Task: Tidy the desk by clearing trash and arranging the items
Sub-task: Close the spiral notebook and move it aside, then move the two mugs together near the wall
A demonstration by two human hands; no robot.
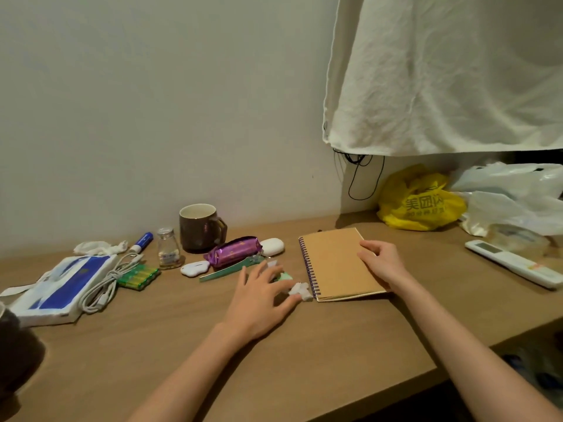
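A brown spiral notebook point(335, 263) lies closed on the wooden desk point(304, 345). My right hand point(380, 258) rests flat on its cover near the right edge. My left hand point(262, 295) lies spread over small scraps just left of the notebook: a green wrapper point(285, 276) and a crumpled white wrapper point(301, 290) that its thumb touches. A green ruler-like strip point(227, 271) lies by the fingertips. A purple snack pack point(233, 251), a white case point(272, 247) and a brown mug point(199, 228) stand behind.
At the left lie a blue-and-white bag point(61, 284), a white cable point(106, 284), green batteries point(138, 277), a small glass bottle point(167, 248), a blue marker point(141, 241) and a crumpled tissue point(97, 247). A yellow bag point(420, 205), white plastic bags point(511, 199) and a remote point(515, 263) sit at the right.
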